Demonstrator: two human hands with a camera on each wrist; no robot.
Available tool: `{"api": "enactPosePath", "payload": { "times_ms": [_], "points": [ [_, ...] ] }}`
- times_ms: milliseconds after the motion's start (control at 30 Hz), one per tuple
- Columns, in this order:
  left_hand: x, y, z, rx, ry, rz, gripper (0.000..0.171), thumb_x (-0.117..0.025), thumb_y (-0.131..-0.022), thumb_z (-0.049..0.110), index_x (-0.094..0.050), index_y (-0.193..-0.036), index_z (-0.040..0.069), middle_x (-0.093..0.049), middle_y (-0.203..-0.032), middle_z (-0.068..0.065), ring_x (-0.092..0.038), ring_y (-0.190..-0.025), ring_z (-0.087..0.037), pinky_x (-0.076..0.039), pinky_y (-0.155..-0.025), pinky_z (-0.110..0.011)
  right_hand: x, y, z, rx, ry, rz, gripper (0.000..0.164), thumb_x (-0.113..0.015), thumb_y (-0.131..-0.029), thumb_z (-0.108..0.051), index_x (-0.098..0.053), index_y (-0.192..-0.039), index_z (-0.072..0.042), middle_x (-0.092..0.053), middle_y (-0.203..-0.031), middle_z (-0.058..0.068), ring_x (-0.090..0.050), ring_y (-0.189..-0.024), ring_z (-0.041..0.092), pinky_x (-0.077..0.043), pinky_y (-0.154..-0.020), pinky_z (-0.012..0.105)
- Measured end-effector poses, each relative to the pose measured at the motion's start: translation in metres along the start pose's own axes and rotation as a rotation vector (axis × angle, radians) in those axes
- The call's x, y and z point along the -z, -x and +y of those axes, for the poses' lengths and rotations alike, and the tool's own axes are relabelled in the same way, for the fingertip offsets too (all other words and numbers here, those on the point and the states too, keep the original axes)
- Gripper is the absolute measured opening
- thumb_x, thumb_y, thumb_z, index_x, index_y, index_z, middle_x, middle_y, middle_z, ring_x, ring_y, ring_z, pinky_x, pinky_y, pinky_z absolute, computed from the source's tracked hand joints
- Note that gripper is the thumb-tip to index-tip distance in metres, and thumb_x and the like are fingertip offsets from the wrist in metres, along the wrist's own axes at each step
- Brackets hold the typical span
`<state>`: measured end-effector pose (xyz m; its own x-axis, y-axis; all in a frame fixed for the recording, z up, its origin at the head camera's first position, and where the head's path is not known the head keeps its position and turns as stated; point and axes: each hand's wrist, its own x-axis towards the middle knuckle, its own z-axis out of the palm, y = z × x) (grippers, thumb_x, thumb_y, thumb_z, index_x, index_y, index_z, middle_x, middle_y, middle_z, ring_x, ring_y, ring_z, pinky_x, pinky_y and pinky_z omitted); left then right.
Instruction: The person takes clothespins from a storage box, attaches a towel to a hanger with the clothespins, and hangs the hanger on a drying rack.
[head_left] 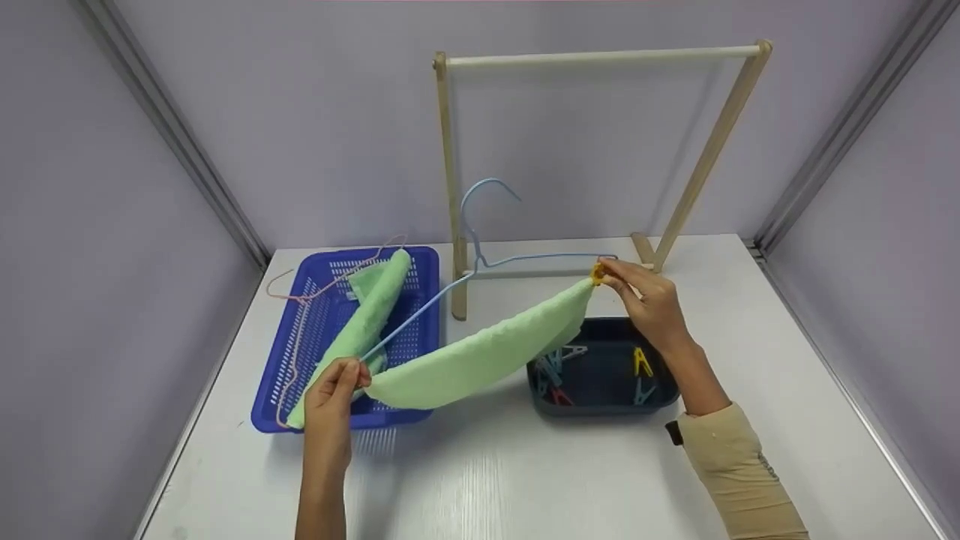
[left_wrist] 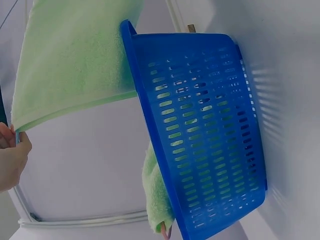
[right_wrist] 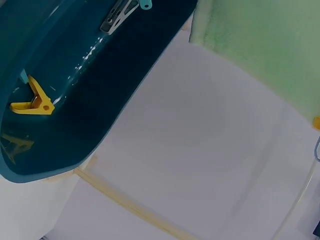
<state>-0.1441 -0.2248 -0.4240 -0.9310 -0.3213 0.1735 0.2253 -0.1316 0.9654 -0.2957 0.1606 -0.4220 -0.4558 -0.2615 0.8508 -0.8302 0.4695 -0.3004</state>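
A light green towel (head_left: 480, 364) hangs in a sagging curve between my two hands, below a blue wire hanger (head_left: 420, 311). My left hand (head_left: 334, 390) pinches the towel's left corner together with the hanger's left end. At the hanger's right end, my right hand (head_left: 649, 300) pinches a yellow clothespin (head_left: 598, 273) at the towel's other corner. In the left wrist view, fingers (left_wrist: 11, 160) grip the corner of the towel (left_wrist: 75, 60). The right wrist view has the towel (right_wrist: 265, 50) and a bit of the clothespin (right_wrist: 316, 122), with the hand out of frame.
On the left, a blue basket (head_left: 431, 300) holds another green towel (head_left: 375, 300) and a pink hanger (head_left: 298, 337). A dark bin (head_left: 600, 409) below my right hand contains several clothespins (head_left: 641, 361). Behind stands a wooden rack (head_left: 712, 154) with a white bar (head_left: 600, 56).
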Motion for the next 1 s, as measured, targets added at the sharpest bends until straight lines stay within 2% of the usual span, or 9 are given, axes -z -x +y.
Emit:
{"api": "enactPosePath", "payload": {
  "times_ms": [167, 400, 667, 867, 1000],
  "points": [
    [0.0, 0.0, -0.002, 0.001, -0.006, -0.002, 0.022, -0.044, -0.097, 0.006, -0.051, -0.084, -0.01, -0.051, -0.077, -0.005, -0.05, -0.077, -0.017, -0.043, -0.074, -0.026, -0.001, 0.003, 0.001, -0.023, -0.02, 0.005, 0.04, -0.068, -0.071, 0.016, -0.065, -0.109, 0.002, -0.065, -0.105, 0.011, -0.062, -0.092, 0.024, -0.045, -0.078, 0.015],
    [0.0, 0.001, -0.004, 0.0, 0.0, 0.0, 0.022, -0.045, -0.097, 0.007, -0.051, -0.085, -0.009, -0.051, -0.077, -0.005, -0.05, -0.078, -0.018, -0.042, -0.076, -0.027, -0.001, 0.006, 0.0, -0.062, -0.058, 0.025, 0.037, -0.068, -0.072, 0.016, -0.065, -0.107, 0.003, -0.066, -0.101, 0.011, -0.063, -0.086, 0.023, -0.047, -0.078, 0.019],
    [0.0, 0.002, -0.006, -0.02, 0.006, 0.029, 0.023, -0.044, -0.098, 0.008, -0.051, -0.086, -0.009, -0.051, -0.078, -0.006, -0.05, -0.079, -0.018, -0.043, -0.076, -0.026, 0.001, 0.004, -0.002, -0.1, -0.085, 0.051, 0.035, -0.067, -0.071, 0.019, -0.066, -0.102, 0.004, -0.066, -0.098, 0.011, -0.063, -0.087, 0.022, -0.047, -0.078, 0.019],
    [0.0, 0.001, -0.008, -0.038, 0.027, 0.071, 0.023, -0.045, -0.097, 0.008, -0.053, -0.084, -0.008, -0.051, -0.077, -0.005, -0.05, -0.078, -0.017, -0.042, -0.075, -0.025, 0.008, -0.003, -0.022, -0.116, -0.092, 0.063, 0.027, -0.064, -0.071, 0.023, -0.064, -0.095, 0.01, -0.066, -0.09, 0.018, -0.064, -0.083, 0.024, -0.047, -0.077, 0.019],
    [-0.001, 0.0, -0.009, -0.055, 0.042, 0.089, 0.022, -0.045, -0.097, 0.006, -0.054, -0.083, -0.007, -0.052, -0.077, -0.005, -0.05, -0.077, -0.016, -0.043, -0.074, -0.025, 0.012, -0.003, -0.034, -0.142, -0.081, 0.013, 0.019, -0.063, -0.074, 0.02, -0.065, -0.09, 0.01, -0.065, -0.086, 0.019, -0.064, -0.08, 0.023, -0.046, -0.075, 0.016]
  ]
}}
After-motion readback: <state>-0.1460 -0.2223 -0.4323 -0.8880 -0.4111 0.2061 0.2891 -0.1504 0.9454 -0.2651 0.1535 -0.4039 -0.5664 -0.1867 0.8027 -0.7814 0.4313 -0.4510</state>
